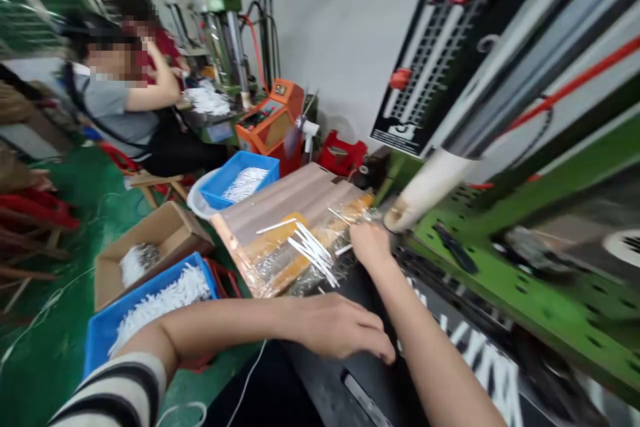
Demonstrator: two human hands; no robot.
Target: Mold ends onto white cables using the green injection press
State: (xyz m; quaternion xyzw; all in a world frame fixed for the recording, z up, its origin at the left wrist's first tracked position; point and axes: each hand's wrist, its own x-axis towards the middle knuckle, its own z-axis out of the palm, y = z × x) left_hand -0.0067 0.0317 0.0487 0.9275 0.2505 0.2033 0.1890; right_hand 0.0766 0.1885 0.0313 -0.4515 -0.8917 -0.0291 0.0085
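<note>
My left hand (345,330) reaches across from the left over a black work surface (325,373). Its fingers are stretched out and slightly bent, with nothing visible in them; the thumb is hidden. My right hand (370,245) is at the near right edge of a wood-patterned board (295,197) partly covered with clear film and brown tape. Its fingers are out of sight, so what it holds cannot be seen. Thin white sticks (313,253) lie in a loose pile on the board beside it. More white strips (493,363) lie in a row beyond my right forearm.
A green press (530,280) with a thick cylinder (430,190) stands at right. Blue bins (200,270) and a cardboard box (165,227) hold white pieces at left. An orange control box (273,117) stands behind. Two people (125,100) sit at the far left.
</note>
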